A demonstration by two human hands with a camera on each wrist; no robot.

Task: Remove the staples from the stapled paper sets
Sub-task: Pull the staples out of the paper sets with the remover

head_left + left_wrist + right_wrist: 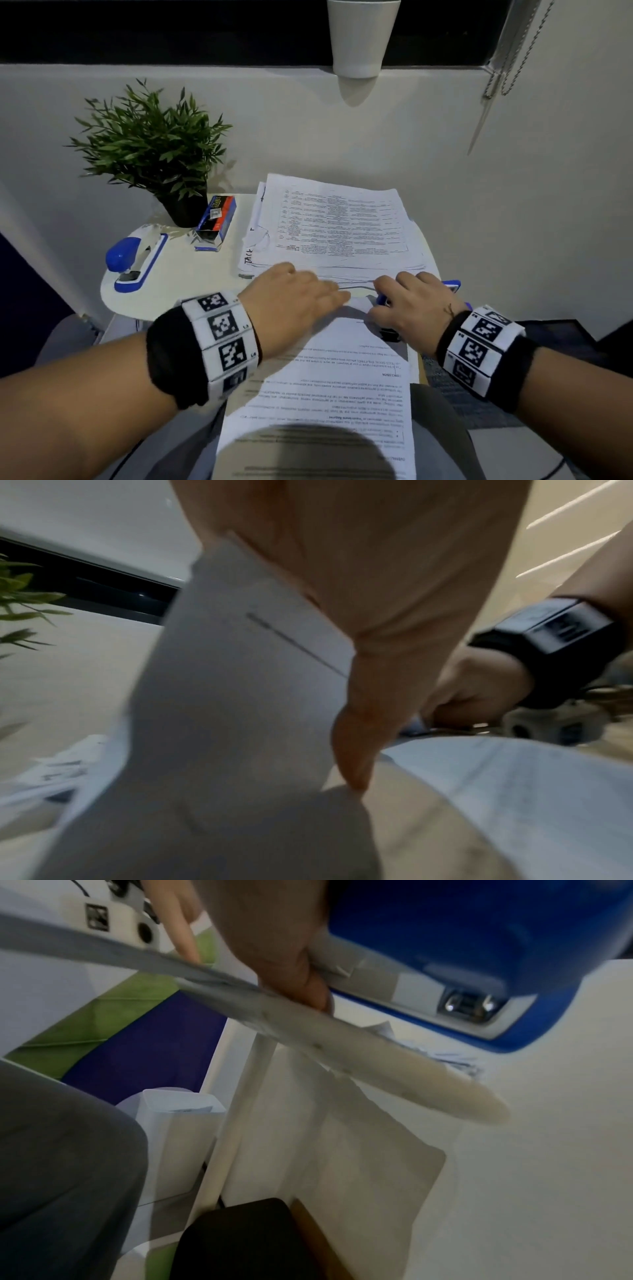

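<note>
A stapled paper set (329,387) lies across my lap with its top end on the table edge. My left hand (325,291) holds the set's top end, and a lifted sheet (222,696) curves up between thumb (356,745) and fingers. My right hand (387,298) grips a blue stapler (462,955) at the same top end, right of the left hand. In the right wrist view the pages (308,1026) show edge-on under that hand. No staple shows in these blurred views.
A loose stack of papers (339,222) lies on the white table (191,274) beyond my hands. At the left stand a second blue stapler (137,257), a staple box (217,219) and a potted plant (150,147). A white wall rises just behind.
</note>
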